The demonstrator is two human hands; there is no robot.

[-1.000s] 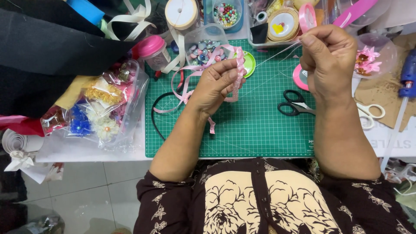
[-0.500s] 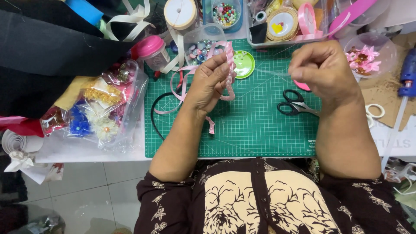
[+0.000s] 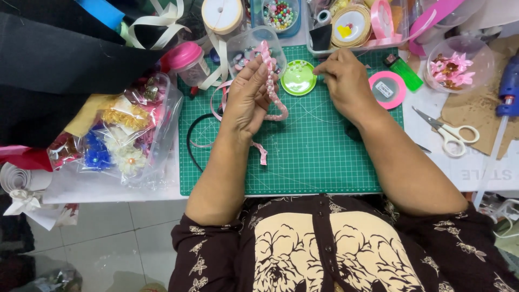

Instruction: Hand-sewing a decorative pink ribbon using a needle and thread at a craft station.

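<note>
Much of the bench is buried, and a good deal hides behind the person's own arms. The black headband [image 3: 190, 141] shows only as a curved arc at the left edge of the green cutting mat [image 3: 319, 157]; the rest runs under the left forearm. Dark scissors handles just peek out from beneath the right wrist, too covered to make out properly. Whether a needle or thread sits in the right hand [image 3: 345, 86] cannot be told: its fingertips are pinched together, pointing toward the round green lid [image 3: 298, 78] at the top of the mat, and anything between them is too fine to see.

The left hand [image 3: 250, 100] stands over the upper left part of the mat, fingers curled in a closed grip around a pink ribbon strung with pearl beads [image 3: 268, 81]. The ribbon rises above the fingers and loops down past the palm, a loose tail trailing onto the mat beside the wrist.

Right of the mat lie white-handled scissors [image 3: 450, 132], a pink tape roll [image 3: 387, 89] at the mat's corner, a green lighter [image 3: 404, 71] and a clear bowl of pink flowers [image 3: 453, 67]. A blue glue gun [image 3: 508, 86] is cut off by the picture's edge. Left of the mat sits a plastic bag of fabric flowers [image 3: 121, 138], half under black cloth [image 3: 59, 70].
</note>
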